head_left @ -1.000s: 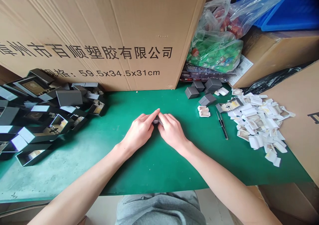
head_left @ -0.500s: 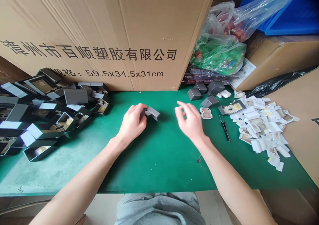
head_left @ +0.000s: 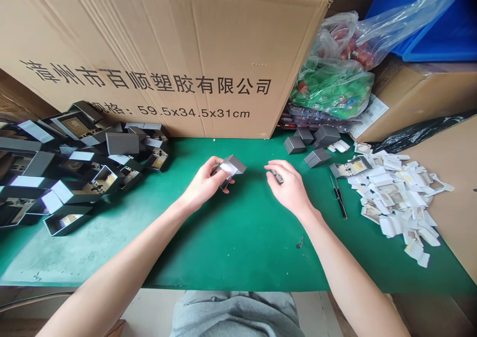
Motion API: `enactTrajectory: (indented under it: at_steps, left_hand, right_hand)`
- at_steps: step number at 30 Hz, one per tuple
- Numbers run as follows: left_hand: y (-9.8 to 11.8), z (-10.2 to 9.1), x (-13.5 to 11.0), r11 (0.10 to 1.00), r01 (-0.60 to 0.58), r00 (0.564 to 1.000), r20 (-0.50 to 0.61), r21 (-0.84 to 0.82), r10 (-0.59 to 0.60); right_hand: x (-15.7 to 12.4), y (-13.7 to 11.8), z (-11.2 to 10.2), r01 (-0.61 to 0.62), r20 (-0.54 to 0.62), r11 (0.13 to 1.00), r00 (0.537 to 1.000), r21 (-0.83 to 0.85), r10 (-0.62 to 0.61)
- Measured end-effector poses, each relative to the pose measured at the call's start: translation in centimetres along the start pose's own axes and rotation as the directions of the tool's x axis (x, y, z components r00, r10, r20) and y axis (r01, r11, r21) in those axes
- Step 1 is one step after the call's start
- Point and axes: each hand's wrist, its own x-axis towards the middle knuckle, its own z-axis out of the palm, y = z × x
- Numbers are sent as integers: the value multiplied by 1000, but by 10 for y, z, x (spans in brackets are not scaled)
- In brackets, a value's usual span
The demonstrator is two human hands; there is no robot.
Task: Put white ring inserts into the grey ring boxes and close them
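Observation:
My left hand [head_left: 204, 183] is closed around a small grey box [head_left: 230, 168] with a white face, holding it just above the green mat [head_left: 242, 237]. A short way to its right, my right hand [head_left: 290, 188] pinches a small dark piece [head_left: 278, 177] between thumb and fingers. The two hands are apart, with bare mat between them.
A heap of open dark boxes [head_left: 70, 168] lies at the left. A few closed grey boxes [head_left: 309, 145] sit behind my right hand. Black tweezers [head_left: 338, 196] and a pile of white inserts [head_left: 395, 193] lie at the right. A big cardboard carton [head_left: 167, 53] stands behind.
My hands, joined over the box a second ago, have parted. The left has lifted and turned the grey box. The right now pinches a small dark piece.

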Motion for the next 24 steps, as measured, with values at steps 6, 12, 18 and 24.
enactTrajectory:
  at_steps: [6,12,18,24]
  left_hand:
    - [-4,0,4,999,-21,1000,-16,-50,20]
    - [-7,1,7,995,-27,999,-49,-97,22]
    - [-11,2,9,989,-24,999,-47,-148,17]
    - [-15,1,11,977,-16,999,-43,-213,7]
  right_hand:
    - [-7,-21,14,138,-87,990,986,-42,-141]
    - [-8,-20,14,12,-59,985,998,-173,-23]
    - [-7,-24,17,137,19,990,991,-36,-136]
    - [-10,-34,20,168,-60,976,985,138,-162]
